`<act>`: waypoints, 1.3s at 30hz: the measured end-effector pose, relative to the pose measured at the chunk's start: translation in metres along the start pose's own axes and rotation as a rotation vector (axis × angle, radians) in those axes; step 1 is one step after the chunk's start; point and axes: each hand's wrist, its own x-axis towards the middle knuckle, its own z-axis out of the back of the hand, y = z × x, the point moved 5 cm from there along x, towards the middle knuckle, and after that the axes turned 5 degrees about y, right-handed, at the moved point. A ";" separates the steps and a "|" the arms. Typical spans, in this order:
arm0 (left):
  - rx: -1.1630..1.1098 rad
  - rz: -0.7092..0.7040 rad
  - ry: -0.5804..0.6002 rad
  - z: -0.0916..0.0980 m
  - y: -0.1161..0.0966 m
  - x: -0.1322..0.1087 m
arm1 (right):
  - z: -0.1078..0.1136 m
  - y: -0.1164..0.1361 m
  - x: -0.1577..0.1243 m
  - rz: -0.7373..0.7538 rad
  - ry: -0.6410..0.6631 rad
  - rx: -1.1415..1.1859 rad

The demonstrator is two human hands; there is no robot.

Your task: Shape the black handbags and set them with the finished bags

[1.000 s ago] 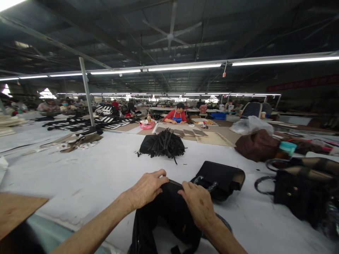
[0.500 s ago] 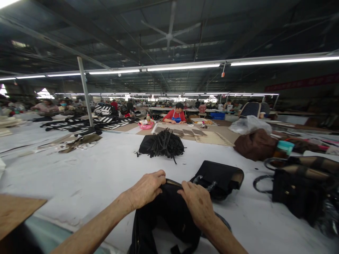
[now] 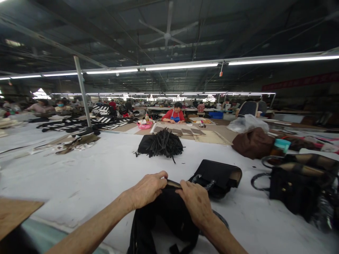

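A black fabric bag piece [image 3: 166, 211] with a tan inner lining along its top edge is held over the white tabletop. My left hand [image 3: 149, 190] pinches the left part of that edge, fingers closed on it. The right part of the edge is gripped between the thumb and fingers of my right hand [image 3: 194, 199]. Just beyond my right hand lies a finished-looking black bag [image 3: 218, 176] with plastic-wrapped handles. A bundle of black strips [image 3: 165, 143] rests on a black folded piece farther back.
On the right are more black bags [image 3: 293, 187], a brown cloth bundle [image 3: 253, 143] and a jar with a teal lid [image 3: 281, 145]. Fabric scraps [image 3: 79, 143] lie at left, near a metal post [image 3: 82, 91]. A person in red [image 3: 173, 114] sits across the table.
The view has shifted slightly to the right. The held edge is parted a little more between my hands, showing more tan lining. Both hands keep their grip.
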 end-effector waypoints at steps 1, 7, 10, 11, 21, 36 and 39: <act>-0.037 0.018 -0.016 0.001 0.003 0.002 | 0.001 0.001 0.000 0.009 0.006 0.000; -0.142 0.143 -0.055 0.001 0.019 0.011 | 0.005 0.002 -0.002 0.042 0.013 0.036; -0.145 0.176 -0.087 -0.002 0.023 0.012 | 0.005 0.002 -0.003 0.042 -0.002 0.036; -0.145 0.185 -0.095 -0.003 0.024 0.011 | 0.004 0.002 -0.003 0.044 -0.004 0.036; -0.164 0.193 -0.115 -0.013 0.032 0.017 | 0.002 -0.006 0.003 -0.093 0.129 0.206; -0.834 0.266 0.033 -0.021 0.046 0.024 | 0.001 -0.008 0.006 -0.047 0.159 0.229; -0.881 0.269 0.046 -0.025 0.049 0.026 | 0.000 -0.010 0.007 -0.043 0.186 0.244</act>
